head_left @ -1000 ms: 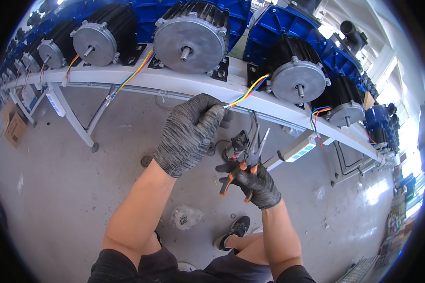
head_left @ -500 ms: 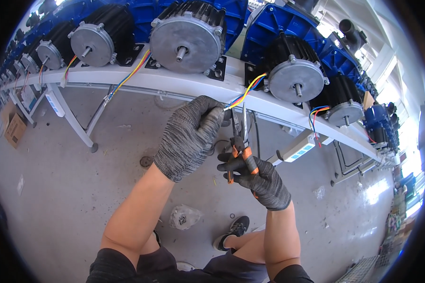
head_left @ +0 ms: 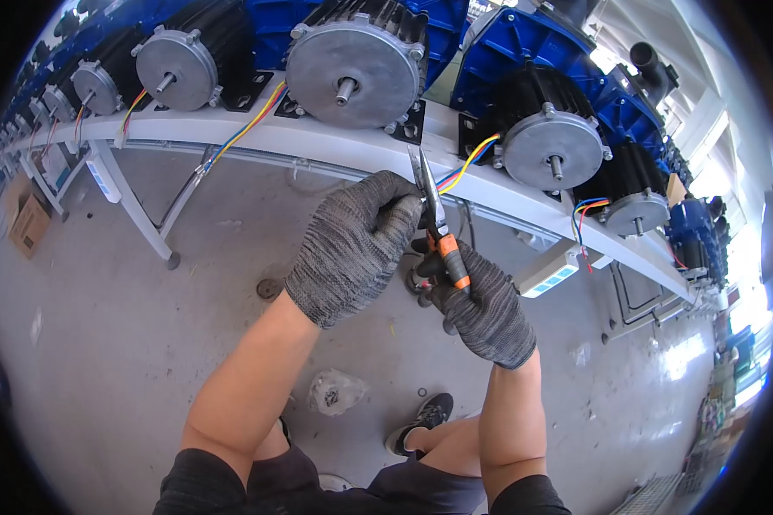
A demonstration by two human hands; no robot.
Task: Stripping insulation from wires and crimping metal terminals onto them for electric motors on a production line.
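Both my hands wear dark grey knit gloves. My left hand [head_left: 356, 249] is closed in a pinch at the end of a red, blue and yellow wire bundle [head_left: 467, 170]. Those wires run from the black finned motor [head_left: 551, 148] with a round silver face, right of centre. In my right hand [head_left: 487, 311] are long-nose pliers [head_left: 445, 236] with orange and black handles, pointing up. Their jaws cross in front of the wires, right beside my left fingertips. The wire ends are hidden by glove and pliers, so I cannot tell whether the jaws grip them.
A white bench frame [head_left: 180, 129] carries a row of motors fixed to blue housings. Another wire bundle [head_left: 240, 133] hangs to the left. A white socket strip [head_left: 551, 273] hangs below on the right. On the floor lie a plastic bag [head_left: 335, 392] and a cardboard box [head_left: 27, 225].
The pliers have moved up to the wires beside my left fingertips, and their jaws and handles have come closer together. My left hand keeps its pinch. The view has shifted slightly.
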